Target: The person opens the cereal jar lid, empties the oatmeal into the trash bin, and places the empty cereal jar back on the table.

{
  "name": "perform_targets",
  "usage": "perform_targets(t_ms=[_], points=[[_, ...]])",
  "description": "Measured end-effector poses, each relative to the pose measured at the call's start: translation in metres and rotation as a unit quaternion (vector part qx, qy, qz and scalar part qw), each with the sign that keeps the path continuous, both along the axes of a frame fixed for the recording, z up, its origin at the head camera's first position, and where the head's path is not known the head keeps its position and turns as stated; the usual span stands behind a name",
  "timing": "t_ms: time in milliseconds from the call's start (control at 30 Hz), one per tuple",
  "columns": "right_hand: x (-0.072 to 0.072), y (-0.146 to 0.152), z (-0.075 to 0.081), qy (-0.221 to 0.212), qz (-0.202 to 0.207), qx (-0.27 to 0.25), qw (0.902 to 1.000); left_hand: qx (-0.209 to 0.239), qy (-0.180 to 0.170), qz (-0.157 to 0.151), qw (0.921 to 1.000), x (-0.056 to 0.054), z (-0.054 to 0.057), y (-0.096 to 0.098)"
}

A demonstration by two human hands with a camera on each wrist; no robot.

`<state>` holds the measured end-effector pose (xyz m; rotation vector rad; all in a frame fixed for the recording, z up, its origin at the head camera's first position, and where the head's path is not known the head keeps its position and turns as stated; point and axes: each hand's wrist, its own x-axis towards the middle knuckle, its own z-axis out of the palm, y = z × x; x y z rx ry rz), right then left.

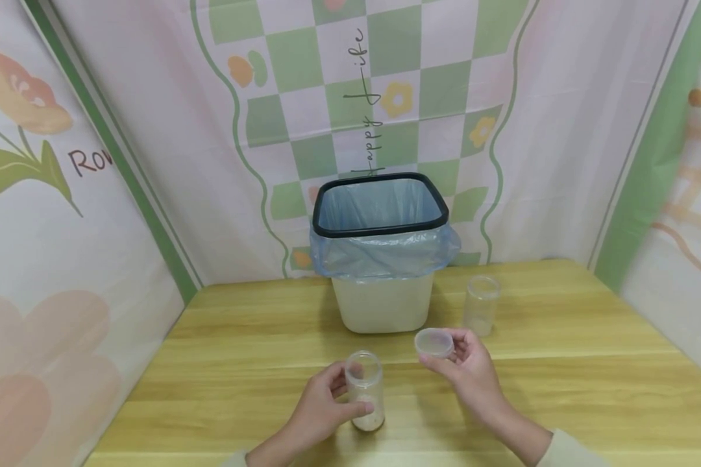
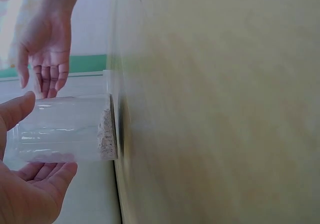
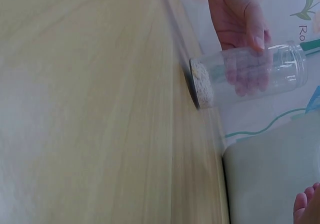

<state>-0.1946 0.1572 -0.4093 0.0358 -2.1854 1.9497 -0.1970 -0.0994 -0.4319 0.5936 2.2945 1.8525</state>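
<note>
Near the front of the table, my left hand (image 1: 321, 405) holds a clear plastic jar (image 1: 365, 386) between thumb and fingers. The jar is upright, with its mouth uncovered and its base on or just over the wood. A shallow layer of pale, crumbly material (image 2: 106, 136) lies in its bottom, plain in both wrist views. To the right and a little higher, my right hand (image 1: 473, 370) pinches a round translucent lid (image 1: 434, 342) by its edge, apart from the jar. Only a few right fingertips (image 3: 301, 204) show in the right wrist view.
Behind the hands stands a cream bin (image 1: 383, 308) with a blue plastic liner (image 1: 385, 256) folded over its sides and a black rim ring (image 1: 380, 232). A second clear jar (image 1: 481, 301) stands right of the bin, beyond my right hand. Printed curtains (image 1: 561, 130) surround the wooden table (image 1: 239, 350).
</note>
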Motion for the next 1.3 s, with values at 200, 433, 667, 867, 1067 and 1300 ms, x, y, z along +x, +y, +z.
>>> perform_targets(t_ms=[200, 433, 667, 867, 1067, 1300], points=[[-0.004, 0.008, -0.002, -0.026, 0.007, 0.026, 0.9993, -0.009, 0.001, 0.008, 0.9999, 0.001, -0.001, 0.0], [-0.011, 0.016, -0.005, -0.052, 0.012, 0.069, 0.9962, -0.016, -0.001, 0.012, 0.9998, 0.001, 0.0, 0.0], [-0.017, 0.025, -0.01, -0.056, 0.004, 0.142, 0.9882, -0.031, 0.009, 0.016, 0.9994, 0.001, 0.002, 0.0], [-0.024, 0.031, -0.012, -0.042, 0.003, 0.175, 0.9837, -0.028, 0.004, 0.012, 0.9995, 0.001, 0.003, -0.001], [-0.031, 0.031, -0.01, -0.014, 0.006, 0.206, 0.9784, -0.031, -0.002, 0.011, 0.9995, 0.001, 0.001, -0.002], [-0.039, 0.028, -0.009, 0.016, 0.019, 0.217, 0.9757, -0.033, 0.004, 0.01, 0.9994, 0.002, 0.0, -0.002]])
